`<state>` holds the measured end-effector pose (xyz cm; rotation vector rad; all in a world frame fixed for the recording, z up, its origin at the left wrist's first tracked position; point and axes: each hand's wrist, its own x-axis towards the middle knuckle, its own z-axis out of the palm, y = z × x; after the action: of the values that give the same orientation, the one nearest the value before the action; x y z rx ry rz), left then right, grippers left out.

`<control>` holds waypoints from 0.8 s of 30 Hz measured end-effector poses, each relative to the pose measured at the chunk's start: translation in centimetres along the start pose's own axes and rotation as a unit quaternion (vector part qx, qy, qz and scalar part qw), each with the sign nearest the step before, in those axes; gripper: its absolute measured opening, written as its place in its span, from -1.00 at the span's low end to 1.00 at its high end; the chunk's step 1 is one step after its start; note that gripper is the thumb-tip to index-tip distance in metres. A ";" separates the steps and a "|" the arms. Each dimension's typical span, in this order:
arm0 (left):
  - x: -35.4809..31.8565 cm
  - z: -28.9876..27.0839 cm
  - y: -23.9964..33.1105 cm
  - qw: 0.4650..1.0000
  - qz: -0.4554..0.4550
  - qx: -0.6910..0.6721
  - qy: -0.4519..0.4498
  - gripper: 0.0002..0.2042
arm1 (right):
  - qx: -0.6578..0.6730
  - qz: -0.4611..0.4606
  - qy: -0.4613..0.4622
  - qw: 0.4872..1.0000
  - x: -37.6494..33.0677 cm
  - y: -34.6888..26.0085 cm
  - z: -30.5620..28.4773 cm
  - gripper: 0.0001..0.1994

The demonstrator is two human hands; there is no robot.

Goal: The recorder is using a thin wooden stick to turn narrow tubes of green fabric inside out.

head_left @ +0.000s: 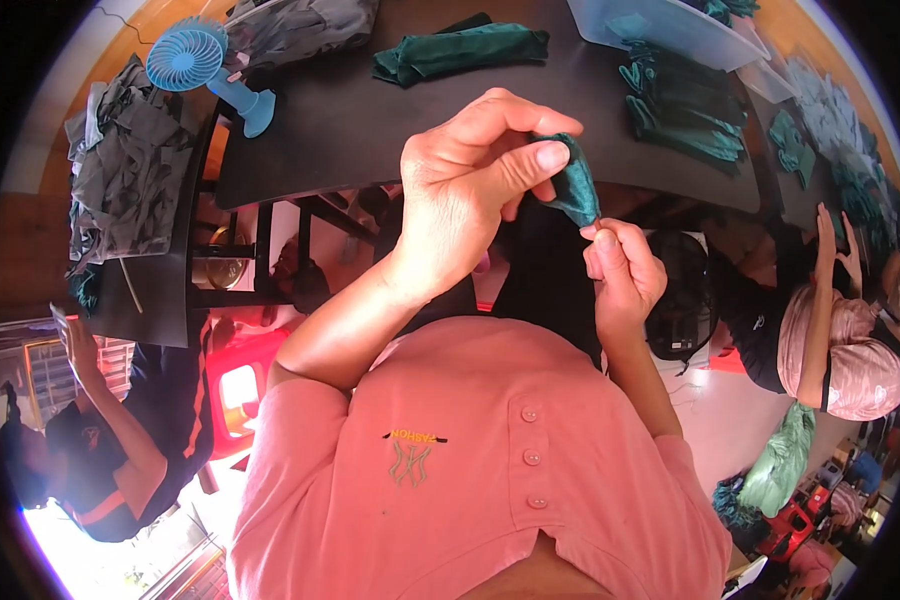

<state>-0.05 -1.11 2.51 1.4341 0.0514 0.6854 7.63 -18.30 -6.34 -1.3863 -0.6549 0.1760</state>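
Note:
A small piece of dark green velvety fabric (576, 190) is stretched between my two hands, above the near edge of the black table. My left hand (485, 165) is closed on its upper end, thumb pressed over the cloth against curled fingers. The lower tip is pinched between the thumb and forefinger of my right hand (625, 265), slightly lower and to the right. A folded bundle of green velvet (460, 55) lies farther back on the table, and a stack of green velvet pieces (685, 105) rests to the right.
A blue fan (188, 55) stands at the back left beside grey fabric heaps (130, 160). A translucent bin (660, 30) sits at the back right. One co-worker (120, 430) is at the left, holding a phone-like object; another (820, 330) works at the right. A red stool (245, 385) is at left.

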 end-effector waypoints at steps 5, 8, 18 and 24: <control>-0.1 0.0 -1.5 0.999 0.027 -0.045 0.007 -0.85 | 0.012 -0.002 -0.002 1.000 -0.3 -0.1 0.3 -0.81; -0.1 0.0 -1.6 0.997 0.013 -0.074 0.003 -0.85 | 0.010 0.000 -0.004 1.000 -0.4 -0.2 0.2 -0.82; 0.6 -1.4 -2.4 0.992 0.002 -0.126 -0.025 -0.86 | -0.052 -0.033 -0.021 0.998 -0.1 0.0 0.0 -0.85; 1.1 -1.6 -2.5 0.991 0.008 -0.108 -0.074 -0.85 | -0.063 -0.071 -0.016 0.995 -0.2 1.1 0.2 -0.84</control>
<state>1.19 0.85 0.32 1.2747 -0.1473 0.5772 7.64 -18.05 -7.43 -1.4548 -0.8002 0.0448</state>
